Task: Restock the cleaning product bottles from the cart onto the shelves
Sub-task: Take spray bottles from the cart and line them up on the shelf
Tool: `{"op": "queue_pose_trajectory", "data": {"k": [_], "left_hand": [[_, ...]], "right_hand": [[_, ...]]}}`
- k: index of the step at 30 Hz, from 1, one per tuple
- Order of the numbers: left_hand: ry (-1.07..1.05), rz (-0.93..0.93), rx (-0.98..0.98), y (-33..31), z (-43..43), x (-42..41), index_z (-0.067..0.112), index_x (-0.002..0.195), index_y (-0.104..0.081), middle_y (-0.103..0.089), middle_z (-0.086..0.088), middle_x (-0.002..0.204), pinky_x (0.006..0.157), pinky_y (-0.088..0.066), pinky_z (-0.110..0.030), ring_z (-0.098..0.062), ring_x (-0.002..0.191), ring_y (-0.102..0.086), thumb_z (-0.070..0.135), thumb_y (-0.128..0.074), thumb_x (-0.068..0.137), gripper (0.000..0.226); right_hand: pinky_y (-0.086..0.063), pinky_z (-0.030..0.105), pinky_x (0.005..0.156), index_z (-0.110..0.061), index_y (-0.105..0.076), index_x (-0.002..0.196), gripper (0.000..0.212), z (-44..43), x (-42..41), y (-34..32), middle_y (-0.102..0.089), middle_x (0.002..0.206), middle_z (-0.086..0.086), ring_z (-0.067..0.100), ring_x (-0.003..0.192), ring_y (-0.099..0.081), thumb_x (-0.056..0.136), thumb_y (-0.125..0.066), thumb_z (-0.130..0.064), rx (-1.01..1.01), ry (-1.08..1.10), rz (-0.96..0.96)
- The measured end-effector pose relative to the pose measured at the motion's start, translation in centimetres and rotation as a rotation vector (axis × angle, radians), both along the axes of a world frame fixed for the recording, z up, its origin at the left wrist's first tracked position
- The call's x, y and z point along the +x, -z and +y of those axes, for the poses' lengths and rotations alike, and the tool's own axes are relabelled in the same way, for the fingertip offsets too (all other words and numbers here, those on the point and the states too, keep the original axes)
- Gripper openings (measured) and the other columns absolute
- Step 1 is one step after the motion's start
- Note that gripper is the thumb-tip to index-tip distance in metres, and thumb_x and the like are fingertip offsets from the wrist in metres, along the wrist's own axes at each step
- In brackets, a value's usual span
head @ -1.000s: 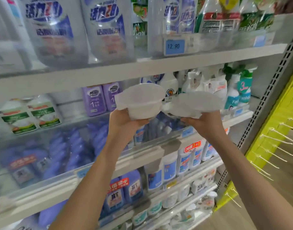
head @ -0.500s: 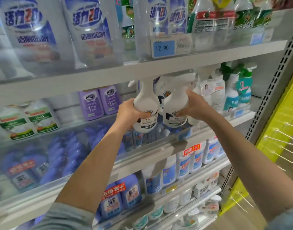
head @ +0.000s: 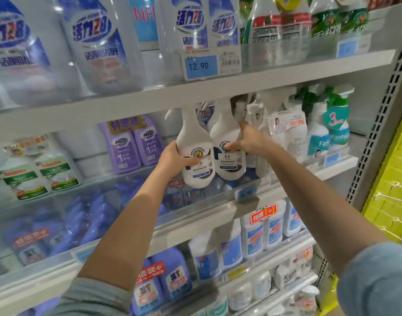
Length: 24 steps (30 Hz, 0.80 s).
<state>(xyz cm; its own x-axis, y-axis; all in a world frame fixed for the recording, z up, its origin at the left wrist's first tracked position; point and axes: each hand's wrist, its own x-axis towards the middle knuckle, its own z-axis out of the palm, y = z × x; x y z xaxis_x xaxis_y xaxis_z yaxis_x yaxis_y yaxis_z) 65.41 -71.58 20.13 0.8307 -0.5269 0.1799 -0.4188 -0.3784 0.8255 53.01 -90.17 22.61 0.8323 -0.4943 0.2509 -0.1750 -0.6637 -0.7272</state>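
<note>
Spray bottles, two white ones of the same brand, are the stock in hand here, and both sit below the blue price tag (head: 202, 66), side by side and touching or nearly so. The shelving unit (head: 127, 103) fills the view; the level directly under the price tag is, by the look of it, where they belong, since white trigger sprayers (head: 271, 142) of similar shape crowd in just behind and to the right of them. The left spray bottle (head: 195, 144) hangs a little lower than the right spray bottle (head: 227, 135); whether either base rests on the shelf behind the clear front rail (head: 207, 201) cannot be told. Both stand upright with labels outward, probably so they face the aisle once placed. The left hand (head: 172, 158), below and left of the price tag, grasps its bottle round the body from the left. The right hand (head: 248, 140), below and right of the price tag, grasps the other from the right, thumb on the label, likely steering it back into the row.
</note>
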Motion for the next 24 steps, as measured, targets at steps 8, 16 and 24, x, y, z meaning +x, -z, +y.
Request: {"op": "queue_pose_trajectory", "data": {"k": [8,16,24], "left_hand": [[-0.049,-0.07,0.014,1.7,-0.2,0.9,0.015,0.11,-0.055,-0.066,-0.001,0.106,0.084,-0.054,-0.042,-0.02,0.095,-0.063,0.03,-0.085,0.066,0.056],[-0.043,-0.092,-0.039,1.9,-0.5,2.2,0.017,0.102,-0.056,-0.066,0.002,0.101,0.08,-0.053,-0.035,-0.018,0.093,-0.063,0.023,-0.086,0.066,0.048],[-0.121,-0.086,-0.012,1.6,-1.7,3.5,0.013,0.11,-0.059,-0.067,-0.002,0.108,0.084,-0.056,-0.044,-0.021,0.099,-0.063,0.026,-0.088,0.062,0.057]], "right_hand": [[-0.043,0.034,0.082,-0.009,-0.047,0.12,0.063,2.9,0.9,2.1,-0.058,0.115,0.009,0.027,0.106,-0.056,0.078,-0.071,-0.049,-0.488,0.441,-0.044],[-0.047,0.039,0.089,-0.011,-0.05,0.123,0.049,1.8,1.1,1.9,-0.061,0.117,0.01,0.03,0.108,-0.058,0.08,-0.073,-0.02,-0.295,0.34,-0.107],[-0.04,0.033,0.08,-0.008,-0.056,0.116,0.055,3.4,2.4,0.6,-0.06,0.111,0.01,0.026,0.105,-0.055,0.088,-0.054,-0.056,-0.43,0.505,-0.279]]}}
